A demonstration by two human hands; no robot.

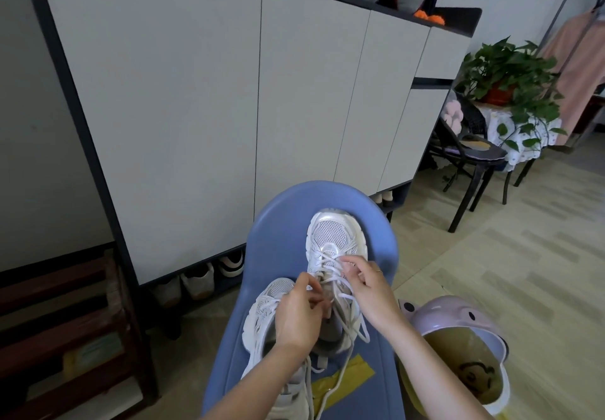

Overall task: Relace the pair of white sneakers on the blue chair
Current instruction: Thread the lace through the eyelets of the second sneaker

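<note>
1. The blue chair (278, 233) stood before a white cabinet (203, 92).
2. The far sneaker (334, 242) was partly laced; the near sneaker (262, 314) remained.
3. The left hand (298, 314) and right hand (370, 288) each pinched the lace (347, 298).

Two bare forearms, no sleeves in view. The right hand (370, 292) wears a thin ring. The left hand (298, 314) wears nothing.
</note>
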